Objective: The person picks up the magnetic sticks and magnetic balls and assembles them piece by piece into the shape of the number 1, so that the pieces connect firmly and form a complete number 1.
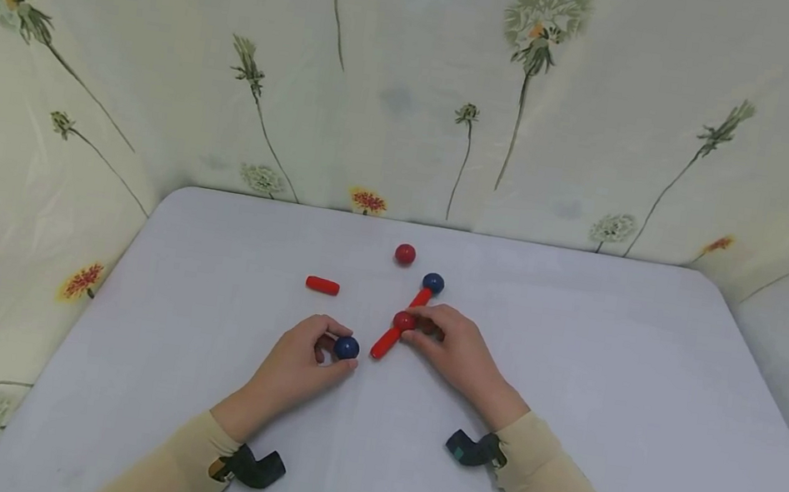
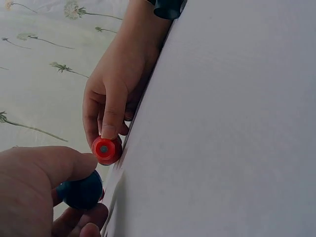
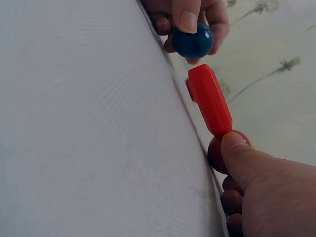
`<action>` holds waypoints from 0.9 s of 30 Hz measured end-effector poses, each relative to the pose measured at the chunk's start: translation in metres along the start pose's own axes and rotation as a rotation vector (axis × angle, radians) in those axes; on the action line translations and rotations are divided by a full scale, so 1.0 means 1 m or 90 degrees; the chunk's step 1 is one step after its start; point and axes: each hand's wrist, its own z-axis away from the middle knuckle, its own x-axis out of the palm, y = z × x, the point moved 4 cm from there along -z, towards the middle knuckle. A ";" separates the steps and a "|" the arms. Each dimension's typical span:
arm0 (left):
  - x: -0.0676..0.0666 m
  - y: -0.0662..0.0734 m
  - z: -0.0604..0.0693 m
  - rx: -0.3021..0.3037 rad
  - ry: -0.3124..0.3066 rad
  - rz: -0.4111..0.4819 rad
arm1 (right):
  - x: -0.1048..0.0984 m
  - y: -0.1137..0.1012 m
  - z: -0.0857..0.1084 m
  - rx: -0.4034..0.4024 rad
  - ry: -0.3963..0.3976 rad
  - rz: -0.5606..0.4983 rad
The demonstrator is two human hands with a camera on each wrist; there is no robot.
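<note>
**Right hand (image 1: 452, 342) pinches the glossy red ball (image 1: 404, 321) midway along a ball-and-rod chain; left hand (image 1: 303, 355) holds a glossy dark-blue ball (image 1: 346, 348) near it**

The red ball joins two straight, faceted red rods in one line over the middle of the bench. The far rod (image 1: 421, 298) ends in a second dark-blue ball (image 1: 433, 283); the near rod (image 1: 384, 344) has a free end, with a small grey round spot on its face in the left wrist view. Thumb and finger of the right hand press the red ball from either side. The left hand grips its blue ball between thumb and fingers, just beside that free end but not touching it.

Beyond the left hand lies a short loose red rod (image 1: 322, 285), and a loose red ball (image 1: 405, 254) sits farther back, near the chain's blue end. All this is on a white-covered bench (image 1: 614, 352). Both arms wear beige sleeves (image 1: 558, 479) with a black wrist device (image 1: 259, 469) at each cuff. Behind hangs pale cloth (image 1: 395, 137) printed with dandelions.
</note>
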 end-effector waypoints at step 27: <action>0.004 0.006 0.003 0.063 -0.001 -0.040 | -0.001 0.000 0.000 -0.002 -0.005 -0.004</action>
